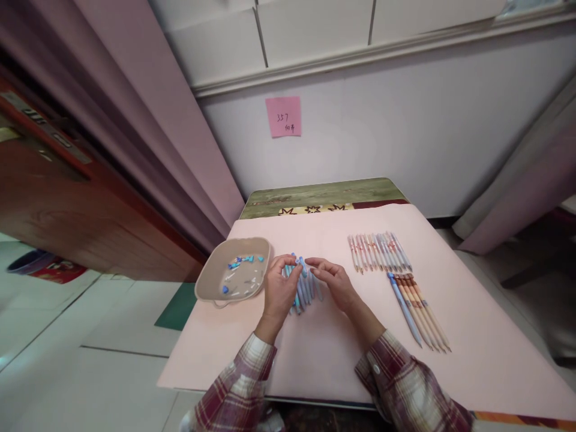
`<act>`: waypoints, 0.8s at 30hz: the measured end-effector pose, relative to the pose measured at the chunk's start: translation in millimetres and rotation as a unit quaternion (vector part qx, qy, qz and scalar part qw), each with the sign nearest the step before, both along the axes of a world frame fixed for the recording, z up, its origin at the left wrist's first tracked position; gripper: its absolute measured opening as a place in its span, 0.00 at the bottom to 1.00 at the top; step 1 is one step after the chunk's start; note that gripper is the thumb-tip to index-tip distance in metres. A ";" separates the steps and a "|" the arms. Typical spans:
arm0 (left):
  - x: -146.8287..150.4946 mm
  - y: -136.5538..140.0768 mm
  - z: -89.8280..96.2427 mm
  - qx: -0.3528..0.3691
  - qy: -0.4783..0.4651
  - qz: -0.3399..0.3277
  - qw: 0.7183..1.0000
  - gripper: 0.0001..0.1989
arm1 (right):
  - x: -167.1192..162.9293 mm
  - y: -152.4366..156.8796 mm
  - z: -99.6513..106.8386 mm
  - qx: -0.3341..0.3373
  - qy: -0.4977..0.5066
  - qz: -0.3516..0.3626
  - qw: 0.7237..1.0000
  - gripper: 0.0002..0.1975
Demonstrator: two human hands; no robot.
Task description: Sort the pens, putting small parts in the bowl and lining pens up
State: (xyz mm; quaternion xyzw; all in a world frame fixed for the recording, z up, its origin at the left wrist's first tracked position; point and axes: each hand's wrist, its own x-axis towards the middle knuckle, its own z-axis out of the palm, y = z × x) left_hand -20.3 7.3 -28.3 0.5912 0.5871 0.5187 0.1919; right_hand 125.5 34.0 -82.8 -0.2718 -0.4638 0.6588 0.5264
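My left hand [281,288] is closed, its thumb and fingers pinching a short light-blue pen part [303,267] over the middle of the table. Close to the right side of that part is my right hand [335,282], thumb and forefinger drawn into a pinch. Anything between those fingertips is too small to make out. Under and between both hands lies a row of blue and pale lilac pen barrels [306,293], partly hidden by the left hand.
A beige basket [202,282] with small blue pieces [249,259] and white bits stands at the left. Patterned pens [380,252] lie in a row at the right. Nearer me are several brown-and-cream pens [420,312] and one blue pen [404,309]. Pink paper [328,372] covers the table.
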 end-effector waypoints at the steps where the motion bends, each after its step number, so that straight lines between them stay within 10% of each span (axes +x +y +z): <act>1: -0.2 -0.4 -0.4 -0.001 -0.004 -0.001 1.000 0.02 | 0.0 -0.2 0.0 0.002 0.004 0.011 1.000 0.13; 24: 6.8 1.4 -15.1 -0.079 -0.144 -0.039 0.986 0.10 | -7.4 -1.5 -2.9 0.000 -0.035 -0.012 0.999 0.12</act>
